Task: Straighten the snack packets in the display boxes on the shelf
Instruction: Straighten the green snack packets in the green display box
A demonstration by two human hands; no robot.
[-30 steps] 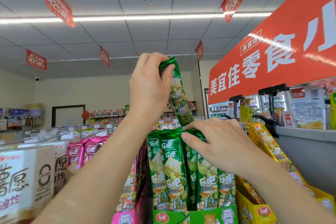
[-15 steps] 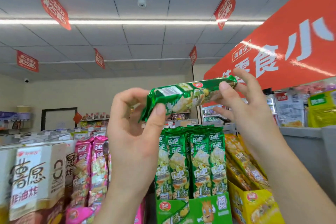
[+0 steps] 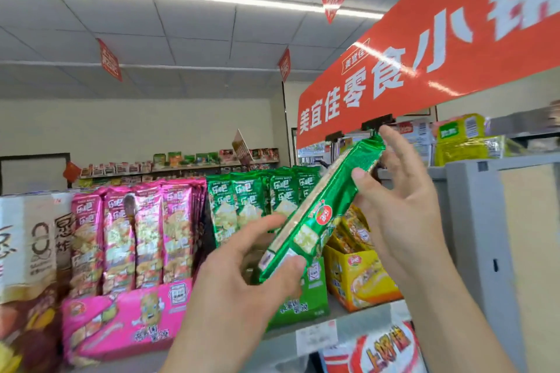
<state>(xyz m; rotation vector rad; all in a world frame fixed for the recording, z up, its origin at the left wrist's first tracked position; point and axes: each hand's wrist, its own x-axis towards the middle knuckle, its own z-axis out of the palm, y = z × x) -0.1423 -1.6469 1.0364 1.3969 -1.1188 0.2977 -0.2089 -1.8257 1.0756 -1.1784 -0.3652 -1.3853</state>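
Observation:
A long green snack packet is held slanted in front of the shelf, its top end up to the right. My left hand pinches its lower end between thumb and fingers. My right hand holds its upper end, thumb on the front, fingers behind. Behind it the green display box holds a row of upright green packets. Left of it the pink display box holds upright pink packets. To the right the yellow display box holds leaning yellow packets.
A brown and white carton stands at the far left of the shelf. A red hanging sign runs overhead on the right, above a grey shelf end panel. A price tag sits on the shelf edge.
The green packet has come down from level at head height to a slant in front of the green box. The view has dropped and now shows the display boxes in full.

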